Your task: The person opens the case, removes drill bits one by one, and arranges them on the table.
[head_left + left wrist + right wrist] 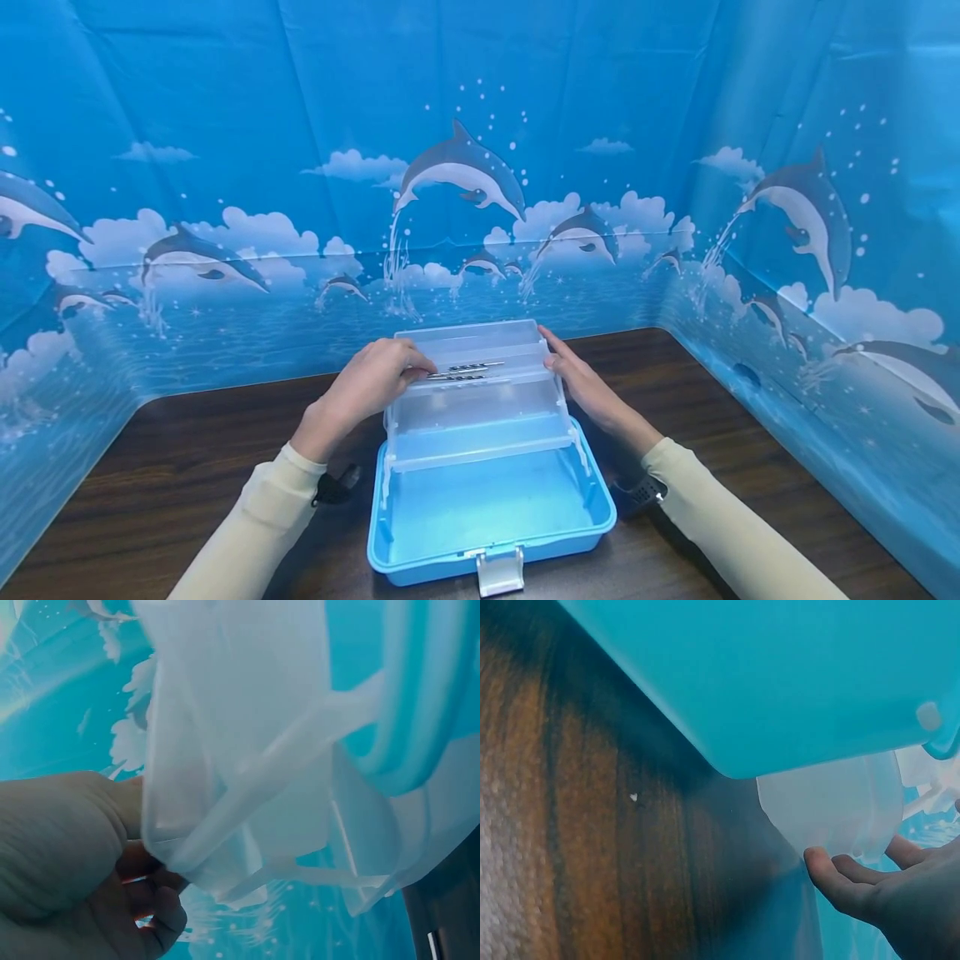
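A light blue toolbox stands with its lid up and its frosted clear trays raised on hinged arms. Several slim metal drill bits, with spiral dark and silver shafts, show over the upper tray. My left hand reaches over that tray's left end and pinches the bits near their left ends; in the left wrist view its other fingers curl below the tray's outer side. My right hand touches the right side of the raised trays, its fingers extended along the outside.
The toolbox rests on a dark wood table. A white latch hangs at its front. Behind and to the right rises a blue curtain printed with dolphins. Dark straps sit at both wrists.
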`<state>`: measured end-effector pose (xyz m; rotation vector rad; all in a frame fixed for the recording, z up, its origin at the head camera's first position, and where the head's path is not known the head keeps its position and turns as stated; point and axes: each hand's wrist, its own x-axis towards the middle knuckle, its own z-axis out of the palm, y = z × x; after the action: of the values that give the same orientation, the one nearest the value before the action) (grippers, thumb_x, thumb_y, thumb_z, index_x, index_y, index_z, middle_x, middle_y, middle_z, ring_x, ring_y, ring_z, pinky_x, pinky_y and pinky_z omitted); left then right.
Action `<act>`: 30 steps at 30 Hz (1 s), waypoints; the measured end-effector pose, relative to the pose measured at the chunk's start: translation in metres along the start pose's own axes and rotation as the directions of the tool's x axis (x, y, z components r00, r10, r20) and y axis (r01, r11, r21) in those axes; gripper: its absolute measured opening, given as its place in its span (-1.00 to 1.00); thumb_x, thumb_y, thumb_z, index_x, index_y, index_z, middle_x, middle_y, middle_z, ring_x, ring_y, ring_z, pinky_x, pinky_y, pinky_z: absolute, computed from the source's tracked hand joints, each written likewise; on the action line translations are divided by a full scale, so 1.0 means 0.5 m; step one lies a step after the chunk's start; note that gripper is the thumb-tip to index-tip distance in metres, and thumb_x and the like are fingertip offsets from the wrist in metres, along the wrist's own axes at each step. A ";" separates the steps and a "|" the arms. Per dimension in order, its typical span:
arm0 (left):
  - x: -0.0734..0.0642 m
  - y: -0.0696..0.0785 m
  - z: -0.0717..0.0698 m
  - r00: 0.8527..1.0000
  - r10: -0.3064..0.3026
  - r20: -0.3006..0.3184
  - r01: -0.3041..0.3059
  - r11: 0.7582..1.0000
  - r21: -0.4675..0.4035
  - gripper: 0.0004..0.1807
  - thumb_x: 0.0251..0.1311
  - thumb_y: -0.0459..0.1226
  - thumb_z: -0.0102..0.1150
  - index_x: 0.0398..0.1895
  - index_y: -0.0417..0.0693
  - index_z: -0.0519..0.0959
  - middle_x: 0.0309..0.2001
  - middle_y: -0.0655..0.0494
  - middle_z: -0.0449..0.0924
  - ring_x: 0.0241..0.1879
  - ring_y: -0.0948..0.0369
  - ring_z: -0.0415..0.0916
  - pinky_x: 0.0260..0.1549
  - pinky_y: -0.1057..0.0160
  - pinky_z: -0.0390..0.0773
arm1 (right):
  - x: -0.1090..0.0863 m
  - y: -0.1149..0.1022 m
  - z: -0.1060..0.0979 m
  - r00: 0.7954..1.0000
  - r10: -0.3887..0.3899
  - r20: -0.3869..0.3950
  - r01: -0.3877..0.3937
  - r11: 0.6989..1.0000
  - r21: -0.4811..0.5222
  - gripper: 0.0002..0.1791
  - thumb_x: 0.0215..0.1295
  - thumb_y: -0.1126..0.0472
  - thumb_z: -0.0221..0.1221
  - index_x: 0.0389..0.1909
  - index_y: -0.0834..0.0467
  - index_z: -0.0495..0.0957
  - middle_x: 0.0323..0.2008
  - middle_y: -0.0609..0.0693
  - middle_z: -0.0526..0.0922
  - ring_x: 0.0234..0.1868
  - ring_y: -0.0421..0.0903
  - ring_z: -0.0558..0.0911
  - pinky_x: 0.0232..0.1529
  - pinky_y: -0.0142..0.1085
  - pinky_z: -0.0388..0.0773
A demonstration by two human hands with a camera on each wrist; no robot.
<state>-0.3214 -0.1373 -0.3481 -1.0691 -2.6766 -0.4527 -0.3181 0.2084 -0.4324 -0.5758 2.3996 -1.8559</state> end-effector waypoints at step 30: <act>-0.083 -0.200 -0.059 0.874 -0.480 -0.075 0.446 0.853 -0.270 -0.68 0.61 -0.26 -0.09 0.15 -0.27 0.57 -0.04 -0.22 0.51 -0.37 -0.02 0.38 -0.47 0.04 0.39 | -0.003 0.007 -0.004 1.000 -0.011 0.018 0.011 1.000 -0.001 -0.34 0.63 -0.18 -0.18 0.64 -0.31 -0.14 0.55 0.12 0.11 0.46 0.28 0.22 0.22 0.43 0.20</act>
<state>-0.3589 -0.2430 -0.3537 -0.3945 -2.7851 -0.9306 -0.3181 0.2115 -0.4355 -0.6039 2.3914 -1.8455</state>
